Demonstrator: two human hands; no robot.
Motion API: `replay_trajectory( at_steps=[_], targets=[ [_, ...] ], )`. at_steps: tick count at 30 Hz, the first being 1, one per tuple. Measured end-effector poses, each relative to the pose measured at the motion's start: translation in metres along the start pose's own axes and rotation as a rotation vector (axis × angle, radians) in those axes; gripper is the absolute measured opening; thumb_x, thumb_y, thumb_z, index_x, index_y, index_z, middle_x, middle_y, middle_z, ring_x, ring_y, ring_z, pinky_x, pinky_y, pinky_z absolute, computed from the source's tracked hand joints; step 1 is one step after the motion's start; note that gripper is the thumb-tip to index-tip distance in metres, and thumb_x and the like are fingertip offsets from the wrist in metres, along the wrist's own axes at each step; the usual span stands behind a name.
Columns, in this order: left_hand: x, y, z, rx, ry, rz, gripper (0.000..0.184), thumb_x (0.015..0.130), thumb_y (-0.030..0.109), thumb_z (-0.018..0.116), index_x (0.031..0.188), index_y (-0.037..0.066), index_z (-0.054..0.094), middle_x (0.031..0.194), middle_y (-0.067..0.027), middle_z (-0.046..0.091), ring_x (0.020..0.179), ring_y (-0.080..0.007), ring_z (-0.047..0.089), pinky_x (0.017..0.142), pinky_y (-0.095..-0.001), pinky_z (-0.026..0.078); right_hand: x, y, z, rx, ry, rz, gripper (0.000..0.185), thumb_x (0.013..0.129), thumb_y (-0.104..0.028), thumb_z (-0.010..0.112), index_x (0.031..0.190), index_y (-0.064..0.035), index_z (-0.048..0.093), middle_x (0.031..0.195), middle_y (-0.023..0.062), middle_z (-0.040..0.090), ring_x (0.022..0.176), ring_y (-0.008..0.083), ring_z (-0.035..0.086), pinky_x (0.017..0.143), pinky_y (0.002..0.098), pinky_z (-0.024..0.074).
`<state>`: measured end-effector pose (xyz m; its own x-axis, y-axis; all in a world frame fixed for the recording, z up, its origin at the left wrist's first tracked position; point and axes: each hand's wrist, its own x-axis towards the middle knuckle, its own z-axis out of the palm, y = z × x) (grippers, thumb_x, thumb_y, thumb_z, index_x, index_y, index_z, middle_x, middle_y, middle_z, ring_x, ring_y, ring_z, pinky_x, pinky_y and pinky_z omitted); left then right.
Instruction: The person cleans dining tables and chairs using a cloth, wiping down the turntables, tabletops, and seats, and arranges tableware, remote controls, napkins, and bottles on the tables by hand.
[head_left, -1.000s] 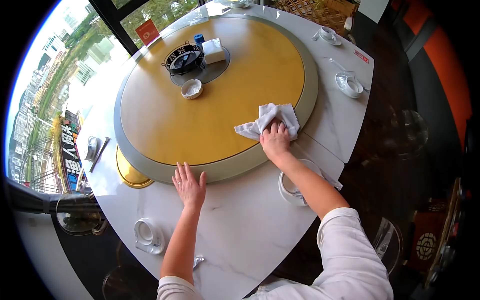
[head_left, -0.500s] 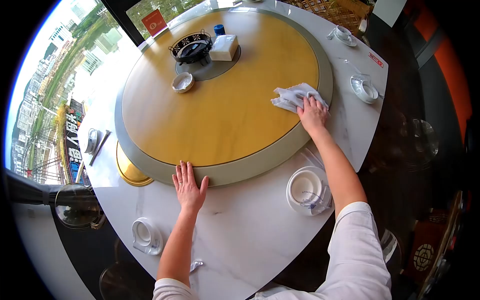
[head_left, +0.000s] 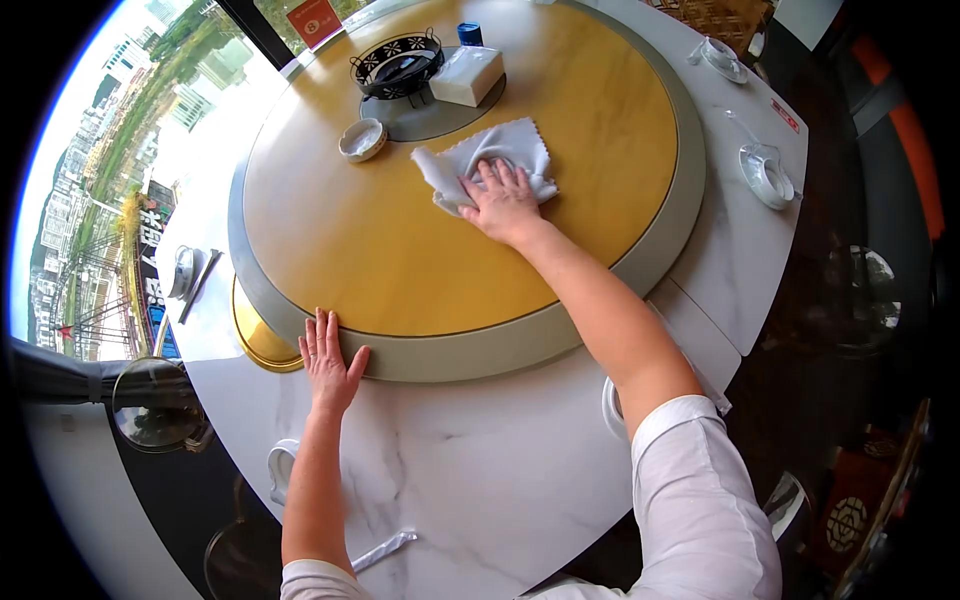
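My right hand lies with spread fingers on a white cloth, pressing it flat against the gold top of the round turntable. My left hand rests open on the grey rim of the turntable at its near left edge, fingers apart, holding nothing. Beyond the cloth, a small white bowl stands on the gold surface. Further back are a black round basket, a white block of tissues and a blue-topped container.
Wrapped cup sets stand on the marble table: one at the right, one at the far right, one at the left beside dark chopsticks. A gold disc sits left of my left hand.
My right hand and the cloth have moved from the turntable's right edge inward to the left. My left hand has slid slightly left along the rim. The view has shifted somewhat.
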<state>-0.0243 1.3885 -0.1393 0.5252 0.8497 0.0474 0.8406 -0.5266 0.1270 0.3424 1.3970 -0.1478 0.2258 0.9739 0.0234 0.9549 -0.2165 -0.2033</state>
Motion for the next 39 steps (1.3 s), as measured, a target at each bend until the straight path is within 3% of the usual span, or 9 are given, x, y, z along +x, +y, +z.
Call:
replay_trajectory(
  at_steps=[5,8,10,14,18,21,24,30,39],
  targets=[
    [0.018,-0.046,-0.014,0.204,-0.080,-0.358,0.070,0.088,0.050,0.046,0.141,0.012,0.024,0.148,-0.0129,0.016,0.136,-0.0354,0.013,0.109,-0.0486,0.010,-0.093,-0.041,0.001,0.091,-0.085,-0.508,0.052,0.087,-0.041,0.049,0.135,-0.0246,0.039,0.144,0.0118,0.028,0.134,0.0313,0.021,0.109,0.0484,0.0142],
    [0.008,-0.028,-0.008,0.251,0.105,-0.373,0.066,0.088,0.048,0.046,0.139,0.010,0.029,0.147,-0.0152,0.018,0.134,-0.0373,0.017,0.108,-0.0496,0.012,-0.156,-0.034,-0.006,0.145,-0.035,-0.649,0.052,0.083,-0.038,0.057,0.131,-0.0236,0.045,0.138,0.0132,0.037,0.127,0.0334,0.034,0.107,0.0497,0.0207],
    [-0.007,0.029,-0.006,0.116,0.218,-0.075,0.063,0.086,0.046,0.050,0.134,0.007,0.036,0.144,-0.0168,0.023,0.132,-0.0369,0.022,0.108,-0.0504,0.013,-0.177,-0.020,-0.021,0.056,-0.079,-0.643,0.052,0.082,-0.037,0.058,0.130,-0.0222,0.045,0.137,0.0138,0.037,0.127,0.0328,0.034,0.106,0.0478,0.0224],
    [-0.035,0.128,-0.001,-0.045,0.020,0.032,0.070,0.081,0.049,0.056,0.136,0.010,0.035,0.143,-0.0159,0.026,0.134,-0.0345,0.020,0.109,-0.0492,0.011,-0.152,0.070,-0.034,-0.086,0.079,-0.195,0.051,0.082,-0.036,0.056,0.129,-0.0180,0.046,0.135,0.0132,0.039,0.126,0.0308,0.034,0.105,0.0429,0.0258],
    [-0.027,0.100,0.012,-0.052,0.132,-0.028,0.065,0.082,0.045,0.056,0.135,0.013,0.038,0.144,-0.0134,0.025,0.134,-0.0345,0.019,0.109,-0.0486,0.009,-0.097,0.206,-0.029,-0.215,0.189,0.481,0.053,0.087,-0.043,0.045,0.133,-0.0178,0.041,0.139,0.0125,0.034,0.128,0.0300,0.032,0.103,0.0466,0.0274],
    [-0.024,0.074,0.007,-0.078,0.132,-0.037,0.062,0.082,0.043,0.056,0.134,0.015,0.040,0.145,-0.0114,0.026,0.135,-0.0329,0.019,0.109,-0.0480,0.007,-0.058,0.223,-0.039,-0.174,0.156,0.924,0.055,0.087,-0.051,0.037,0.133,-0.0196,0.039,0.144,0.0094,0.027,0.133,0.0289,0.024,0.103,0.0500,0.0217],
    [-0.017,0.057,-0.003,-0.091,0.102,-0.058,0.060,0.080,0.042,0.057,0.133,0.017,0.042,0.145,-0.0098,0.027,0.135,-0.0307,0.019,0.110,-0.0467,0.006,-0.010,0.180,-0.045,-0.134,0.100,0.910,0.055,0.087,-0.053,0.036,0.132,-0.0214,0.040,0.146,0.0067,0.022,0.134,0.0283,0.021,0.102,0.0538,0.0196],
    [-0.008,0.025,-0.001,-0.093,0.105,-0.023,0.061,0.078,0.044,0.058,0.132,0.019,0.043,0.144,-0.0083,0.028,0.135,-0.0306,0.019,0.111,-0.0450,0.007,0.063,0.085,-0.011,-0.124,0.046,0.361,0.052,0.090,-0.050,0.032,0.137,-0.0288,0.034,0.148,0.0032,0.023,0.136,0.0266,0.017,0.107,0.0523,0.0127],
    [-0.003,0.014,0.004,-0.103,0.096,-0.074,0.056,0.084,0.049,0.051,0.133,0.024,0.041,0.146,-0.0065,0.025,0.135,-0.0299,0.018,0.111,-0.0457,0.008,0.011,-0.031,0.014,-0.104,0.016,0.047,0.052,0.090,-0.040,0.040,0.138,-0.0219,0.034,0.145,0.0054,0.027,0.134,0.0277,0.022,0.108,0.0487,0.0161]
  ],
)
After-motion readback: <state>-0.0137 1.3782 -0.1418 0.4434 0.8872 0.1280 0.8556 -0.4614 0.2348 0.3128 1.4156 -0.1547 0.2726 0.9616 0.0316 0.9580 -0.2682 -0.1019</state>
